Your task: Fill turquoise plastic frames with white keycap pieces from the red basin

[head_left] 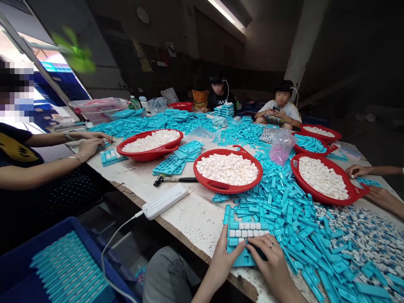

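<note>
A turquoise plastic keyboard-like panel [243, 261] lies at the table's near edge, with rows of white square keys [250, 233] and a few turquoise ones set in its upper part. Square openings show in the lower part. My left hand [221, 257] grips the panel's left side, its thumb lying across the face. My right hand [272, 257] is over the lower right, fingertips closed together and pressed at the lowest key row beside my left thumb. Whatever those fingertips hold is too small and covered to make out. Loose turquoise strips [284, 210] heap up just beyond and to the right.
Red basins of white keys stand ahead [227, 190], left [145, 156] and right [315, 195]. A hammer [179, 179] and white power strip [166, 202] lie to the left. A blue crate [74, 225] holds stacked panels. Co-workers sit around the table; hands work at both sides.
</note>
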`<action>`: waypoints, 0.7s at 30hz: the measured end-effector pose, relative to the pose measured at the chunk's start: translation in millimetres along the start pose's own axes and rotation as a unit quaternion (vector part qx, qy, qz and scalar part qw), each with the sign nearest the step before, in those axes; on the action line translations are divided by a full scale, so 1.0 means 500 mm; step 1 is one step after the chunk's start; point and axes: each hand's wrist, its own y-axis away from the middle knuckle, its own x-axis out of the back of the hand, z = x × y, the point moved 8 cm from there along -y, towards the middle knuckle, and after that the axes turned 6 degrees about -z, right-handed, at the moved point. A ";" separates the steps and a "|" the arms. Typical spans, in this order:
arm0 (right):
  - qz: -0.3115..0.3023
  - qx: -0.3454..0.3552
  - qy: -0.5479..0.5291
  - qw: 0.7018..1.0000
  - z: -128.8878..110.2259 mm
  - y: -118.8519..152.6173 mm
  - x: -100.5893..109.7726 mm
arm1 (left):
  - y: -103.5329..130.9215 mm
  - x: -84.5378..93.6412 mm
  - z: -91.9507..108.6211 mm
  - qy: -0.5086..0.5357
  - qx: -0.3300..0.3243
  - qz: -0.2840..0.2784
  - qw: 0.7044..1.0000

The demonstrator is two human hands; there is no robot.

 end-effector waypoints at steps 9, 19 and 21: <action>0.004 -0.012 0.001 1.000 0.006 -0.001 0.000 | 0.002 0.002 -0.013 -0.002 0.046 0.005 0.999; 0.004 -0.024 -0.007 1.000 0.005 -0.004 0.001 | 0.000 -0.003 0.001 0.020 0.008 -0.010 1.000; 0.007 -0.022 -0.003 1.000 0.004 -0.004 0.003 | 0.000 -0.005 0.002 0.020 0.009 -0.017 1.000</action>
